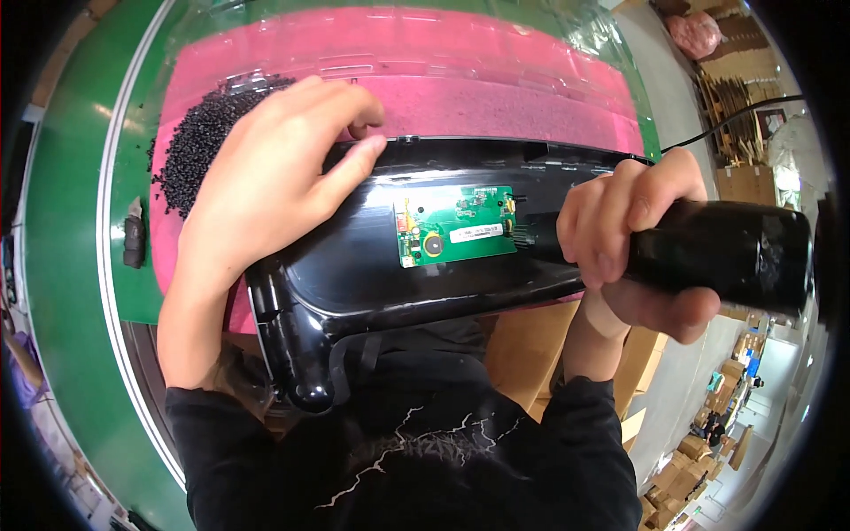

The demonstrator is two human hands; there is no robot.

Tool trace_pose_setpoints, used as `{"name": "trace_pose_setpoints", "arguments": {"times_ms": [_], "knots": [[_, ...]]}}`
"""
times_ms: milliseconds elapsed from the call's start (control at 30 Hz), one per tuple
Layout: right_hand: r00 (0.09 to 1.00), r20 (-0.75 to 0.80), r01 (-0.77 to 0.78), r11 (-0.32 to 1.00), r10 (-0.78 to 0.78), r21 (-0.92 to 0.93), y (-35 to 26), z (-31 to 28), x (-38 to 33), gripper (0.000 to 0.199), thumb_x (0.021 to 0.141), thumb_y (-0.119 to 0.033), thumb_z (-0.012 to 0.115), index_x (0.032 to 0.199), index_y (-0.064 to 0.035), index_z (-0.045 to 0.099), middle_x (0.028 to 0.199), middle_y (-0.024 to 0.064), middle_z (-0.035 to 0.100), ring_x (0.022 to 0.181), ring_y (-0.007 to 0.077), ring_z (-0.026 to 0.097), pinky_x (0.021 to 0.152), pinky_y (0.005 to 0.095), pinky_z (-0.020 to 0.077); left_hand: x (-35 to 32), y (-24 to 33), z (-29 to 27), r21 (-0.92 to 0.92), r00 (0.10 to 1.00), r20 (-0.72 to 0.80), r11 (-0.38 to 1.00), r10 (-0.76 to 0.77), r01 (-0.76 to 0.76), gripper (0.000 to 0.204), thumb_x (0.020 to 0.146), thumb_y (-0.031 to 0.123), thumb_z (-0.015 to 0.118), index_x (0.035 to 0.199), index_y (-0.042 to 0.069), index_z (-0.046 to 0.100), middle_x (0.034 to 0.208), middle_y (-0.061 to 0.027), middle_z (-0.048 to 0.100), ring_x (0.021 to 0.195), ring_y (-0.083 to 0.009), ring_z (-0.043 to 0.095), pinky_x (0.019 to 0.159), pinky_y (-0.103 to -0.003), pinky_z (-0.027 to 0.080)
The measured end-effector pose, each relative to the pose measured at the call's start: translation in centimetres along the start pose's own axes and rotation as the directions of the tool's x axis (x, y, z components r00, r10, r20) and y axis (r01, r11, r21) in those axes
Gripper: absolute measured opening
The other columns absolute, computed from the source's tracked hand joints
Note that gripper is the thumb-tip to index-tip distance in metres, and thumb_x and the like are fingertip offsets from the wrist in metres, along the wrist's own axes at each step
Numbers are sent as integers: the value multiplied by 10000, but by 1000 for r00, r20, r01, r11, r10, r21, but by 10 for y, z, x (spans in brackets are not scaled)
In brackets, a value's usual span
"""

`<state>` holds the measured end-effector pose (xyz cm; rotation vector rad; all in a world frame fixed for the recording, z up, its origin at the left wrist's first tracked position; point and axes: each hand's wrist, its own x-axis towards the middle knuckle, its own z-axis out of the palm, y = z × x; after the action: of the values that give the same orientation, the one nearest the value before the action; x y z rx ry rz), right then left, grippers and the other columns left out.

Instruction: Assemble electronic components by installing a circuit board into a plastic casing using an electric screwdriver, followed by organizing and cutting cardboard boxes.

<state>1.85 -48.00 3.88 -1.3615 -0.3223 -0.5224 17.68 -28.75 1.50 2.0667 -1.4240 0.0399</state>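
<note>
A glossy black plastic housing [354, 283] lies across the pink mat, its inside facing up. A green circuit board [456, 226] sits in its middle, with dark wires at its right edge. My left hand [283, 168] is over the housing's upper left edge, thumb and bent fingers apart, with nothing visible between them. Beside it is a heap of small black screw-like pieces [199, 133]. My right hand [633, 239] is wrapped round a thick black handheld tool [735, 252], which looks like an electric screwdriver. Its working end is hidden by the hand.
The pink mat [513, 106] lies on a green table [75, 203]. Crumpled clear plastic [345, 44] lies along the far side. A small dark wrapped object [134, 237] rests at the left. A black cable [735, 115] runs at the upper right. Cardboard boxes [531, 350] stand below the table.
</note>
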Motion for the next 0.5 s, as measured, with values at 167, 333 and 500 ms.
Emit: {"name": "trace_pose_setpoints", "arguments": {"times_ms": [167,333,500], "knots": [[988,152,-33,999,27,37,-3,-18,7,495,696,-435,773,883,-88,472,586,-35,532,445,87,506,447,231,412,-1,1,8,74,994,102,996,36,-43,219,811,163,616,949,-4,585,890,-149,600,885,-338,575,802,-398,460],[964,259,-111,977,61,184,1,-24,12,389,753,-373,725,868,-109,464,611,-49,507,450,70,475,473,225,389,-3,-2,10,88,994,96,995,47,-56,222,822,168,603,964,-2,585,898,-155,600,908,-345,570,827,-404,456],[991,34,-133,980,129,145,-15,-18,3,366,801,-370,672,905,-84,469,653,-27,454,530,87,437,573,262,375,-3,-3,8,106,992,98,990,79,-89,217,815,136,607,973,-11,582,879,-156,594,921,-343,561,798,-405,462]]}}
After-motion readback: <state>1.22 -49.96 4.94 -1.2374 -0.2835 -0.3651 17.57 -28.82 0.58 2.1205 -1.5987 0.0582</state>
